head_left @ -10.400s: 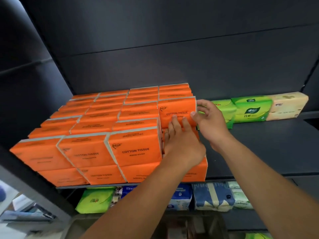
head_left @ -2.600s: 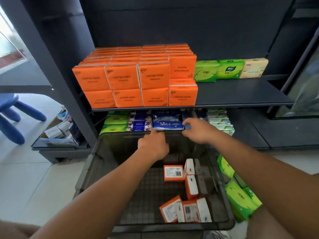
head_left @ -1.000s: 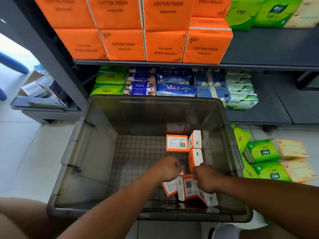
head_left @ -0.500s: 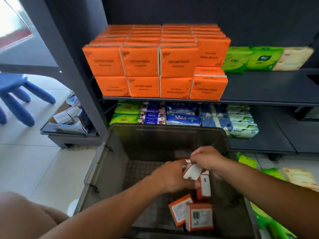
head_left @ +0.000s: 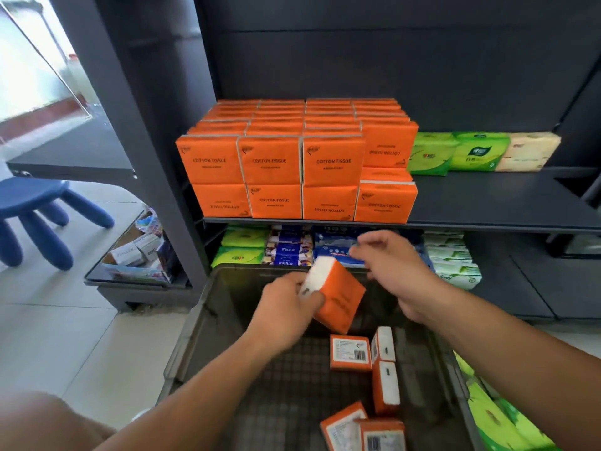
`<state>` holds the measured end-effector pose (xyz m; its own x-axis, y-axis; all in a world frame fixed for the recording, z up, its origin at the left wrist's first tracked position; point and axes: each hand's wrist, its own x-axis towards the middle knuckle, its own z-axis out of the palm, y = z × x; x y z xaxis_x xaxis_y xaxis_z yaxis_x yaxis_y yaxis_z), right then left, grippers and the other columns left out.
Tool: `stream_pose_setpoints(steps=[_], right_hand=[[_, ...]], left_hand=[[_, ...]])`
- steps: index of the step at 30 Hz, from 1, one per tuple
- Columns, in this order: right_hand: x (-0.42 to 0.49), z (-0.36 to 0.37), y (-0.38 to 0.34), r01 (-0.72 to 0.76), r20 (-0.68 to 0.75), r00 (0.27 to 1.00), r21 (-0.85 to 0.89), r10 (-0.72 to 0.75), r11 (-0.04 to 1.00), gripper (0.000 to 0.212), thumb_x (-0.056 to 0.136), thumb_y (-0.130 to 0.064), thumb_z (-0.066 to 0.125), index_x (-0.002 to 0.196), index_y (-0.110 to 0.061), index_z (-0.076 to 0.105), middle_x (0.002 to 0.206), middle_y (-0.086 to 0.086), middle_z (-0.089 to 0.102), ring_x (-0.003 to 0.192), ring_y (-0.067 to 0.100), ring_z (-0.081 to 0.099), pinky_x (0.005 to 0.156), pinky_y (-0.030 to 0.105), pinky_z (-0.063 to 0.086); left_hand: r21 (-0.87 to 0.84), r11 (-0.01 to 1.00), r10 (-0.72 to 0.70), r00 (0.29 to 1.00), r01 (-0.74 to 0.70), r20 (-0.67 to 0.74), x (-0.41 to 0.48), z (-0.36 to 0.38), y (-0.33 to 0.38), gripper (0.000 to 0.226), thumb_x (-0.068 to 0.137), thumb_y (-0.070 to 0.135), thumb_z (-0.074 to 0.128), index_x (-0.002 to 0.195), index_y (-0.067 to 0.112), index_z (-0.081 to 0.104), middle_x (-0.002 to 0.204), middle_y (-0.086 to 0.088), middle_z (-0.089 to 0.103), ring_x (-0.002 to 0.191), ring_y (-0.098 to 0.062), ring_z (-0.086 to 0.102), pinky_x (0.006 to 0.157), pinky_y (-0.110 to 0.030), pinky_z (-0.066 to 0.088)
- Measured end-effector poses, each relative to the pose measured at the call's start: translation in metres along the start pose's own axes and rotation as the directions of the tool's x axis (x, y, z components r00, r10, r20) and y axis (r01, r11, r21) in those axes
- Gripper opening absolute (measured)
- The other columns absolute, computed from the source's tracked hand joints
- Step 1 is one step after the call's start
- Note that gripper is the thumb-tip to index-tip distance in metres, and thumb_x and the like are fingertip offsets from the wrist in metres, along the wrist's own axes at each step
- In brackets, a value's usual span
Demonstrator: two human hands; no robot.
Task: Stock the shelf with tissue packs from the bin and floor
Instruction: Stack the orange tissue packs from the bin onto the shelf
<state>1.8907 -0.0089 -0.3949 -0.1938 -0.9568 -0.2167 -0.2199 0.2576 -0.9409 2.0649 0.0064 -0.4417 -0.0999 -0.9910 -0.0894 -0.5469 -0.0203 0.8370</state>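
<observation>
Just above the grey bin [head_left: 208,307], the left hand [head_left: 286,307] grips a tilted orange tissue pack [head_left: 338,297]. The right hand [head_left: 393,271] hovers beside it, fingers loosely bent, holding nothing. Loose packs [head_left: 351,353] lie in the bin; stacked packs [head_left: 270,164] fill the shelf [head_left: 487,203].

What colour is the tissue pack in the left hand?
The tissue pack is orange with a white end; head view.

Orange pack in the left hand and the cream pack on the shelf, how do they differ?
The orange pack is gripped tilted by the left hand over the bin; the cream pack lies level on the shelf, untouched. Orange wrapper against cream. Both are tissue packs.
</observation>
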Motion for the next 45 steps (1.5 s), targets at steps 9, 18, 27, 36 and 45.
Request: stream_pose_setpoints(steps=[9,18,27,36,45], right_hand=[[0.000,-0.018,-0.021,0.054,0.123,0.990,0.146,-0.073,0.988,0.007,0.100,-0.031,0.057,0.105,-0.034,0.062,0.117,-0.006,0.068,0.110,0.015,0.064,0.098,0.041,0.051],[0.005,-0.028,-0.025,0.065,0.145,0.985,0.165,-0.090,0.984,0.021,0.098,-0.018,0.060,0.118,-0.025,0.058,0.111,0.002,0.073,0.097,0.021,0.073,0.082,0.041,0.060],[0.012,-0.067,-0.060,0.189,0.033,0.979,0.188,-0.199,0.964,0.020,0.099,-0.013,0.058,0.118,-0.018,0.058,0.106,0.001,0.075,0.095,0.019,0.073,0.072,0.033,0.061],[0.031,-0.112,-0.076,0.259,-0.044,0.966,0.137,-0.255,0.956,0.021,0.097,-0.011,0.060,0.117,-0.013,0.053,0.103,0.007,0.076,0.096,0.024,0.072,0.086,0.045,0.059],[0.080,-0.146,-0.070,0.270,-0.195,0.954,0.214,-0.230,0.939,0.018,0.099,-0.007,0.057,0.113,-0.016,0.050,0.108,0.006,0.071,0.093,0.020,0.069,0.080,0.042,0.060]], left_hand=[[-0.710,0.692,-0.088,0.991,0.130,0.096,0.002,-0.036,0.025,0.024,0.101,0.021,0.053,0.117,0.009,0.065,0.114,-0.016,0.070,0.106,-0.030,0.068,0.091,-0.043,0.056],[-0.675,0.736,0.012,0.996,0.049,0.086,0.004,-0.036,0.032,0.032,0.104,0.026,0.042,0.130,0.024,0.060,0.121,-0.001,0.071,0.114,-0.023,0.065,0.096,-0.047,0.051],[-0.541,0.828,0.119,0.989,-0.149,-0.090,0.026,-0.016,0.085,0.033,0.105,0.030,0.043,0.135,0.040,0.054,0.122,0.017,0.066,0.113,-0.008,0.060,0.091,-0.035,0.053],[-0.454,0.862,0.208,0.974,-0.225,-0.086,0.049,0.003,0.132,0.026,0.106,0.028,0.043,0.113,0.047,0.059,0.108,0.021,0.061,0.094,0.004,0.056,0.089,-0.028,0.050],[-0.194,0.908,0.348,0.927,-0.370,-0.141,0.082,0.048,0.166,0.062,0.101,0.012,0.044,0.155,0.034,0.022,0.133,0.030,0.039,0.110,-0.002,0.056,0.083,-0.026,0.054]])
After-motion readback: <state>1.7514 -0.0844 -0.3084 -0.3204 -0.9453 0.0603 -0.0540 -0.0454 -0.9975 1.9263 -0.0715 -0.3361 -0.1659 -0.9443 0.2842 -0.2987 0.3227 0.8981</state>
